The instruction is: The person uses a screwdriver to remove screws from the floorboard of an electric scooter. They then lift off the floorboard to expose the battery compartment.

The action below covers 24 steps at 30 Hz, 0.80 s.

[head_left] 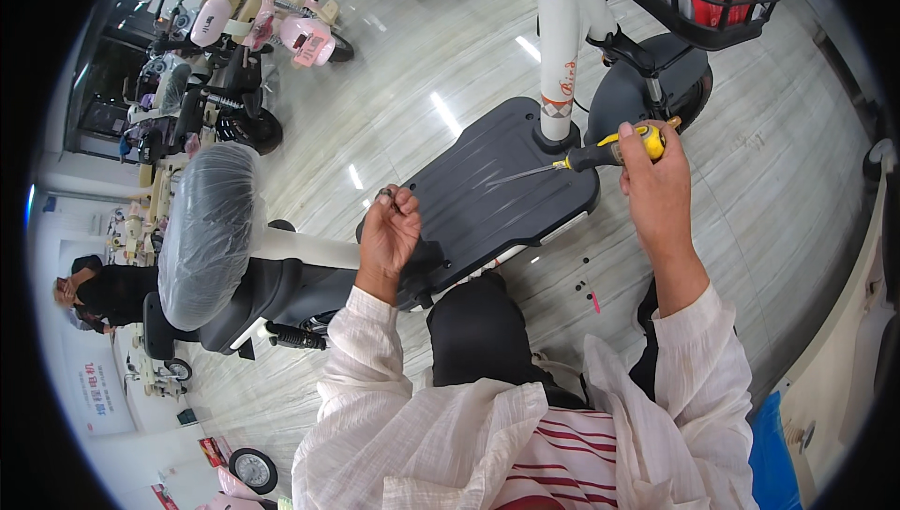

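My right hand (659,193) is wrapped round the yellow and black handle of a screwdriver (586,156), whose thin metal shaft points left above the footboard. My left hand (390,233) is closed, its fingers and thumb pinching a small dark piece too little to name. Under both hands lies the dark grey footboard (478,196) of an electric scooter, crossed with grooves. A white steering column (556,51) rises at its far right end. On the left, a round seat (212,236) is wrapped in clear plastic.
A black wire basket (727,37) holding a red and white package is above the front wheel (647,88). Several small dark pieces and a pink strip (595,302) lie on the tiled floor. Parked scooters (309,37) line the far left, where a person in black (122,292) stands.
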Each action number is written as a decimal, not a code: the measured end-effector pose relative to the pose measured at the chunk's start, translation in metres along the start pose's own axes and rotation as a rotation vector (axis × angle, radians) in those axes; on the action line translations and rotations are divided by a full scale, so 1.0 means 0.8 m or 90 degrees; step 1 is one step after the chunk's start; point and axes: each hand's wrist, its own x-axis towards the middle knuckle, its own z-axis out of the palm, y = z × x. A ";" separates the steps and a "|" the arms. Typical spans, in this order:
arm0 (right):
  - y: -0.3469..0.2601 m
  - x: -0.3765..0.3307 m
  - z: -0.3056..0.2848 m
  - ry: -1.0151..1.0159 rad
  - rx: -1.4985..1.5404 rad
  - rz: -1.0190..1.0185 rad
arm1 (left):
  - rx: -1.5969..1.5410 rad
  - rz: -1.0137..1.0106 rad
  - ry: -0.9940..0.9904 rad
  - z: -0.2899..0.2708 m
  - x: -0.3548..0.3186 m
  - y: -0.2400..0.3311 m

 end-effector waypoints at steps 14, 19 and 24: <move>-0.017 -0.004 -0.037 0.016 0.102 -0.005 | 0.102 -0.042 0.112 0.066 0.016 -0.024; -0.026 -0.008 -0.053 0.026 0.149 0.005 | 0.489 -0.060 0.122 0.062 0.100 -0.051; -0.033 -0.005 -0.067 0.057 0.109 -0.003 | 1.045 0.077 0.023 0.044 0.180 -0.102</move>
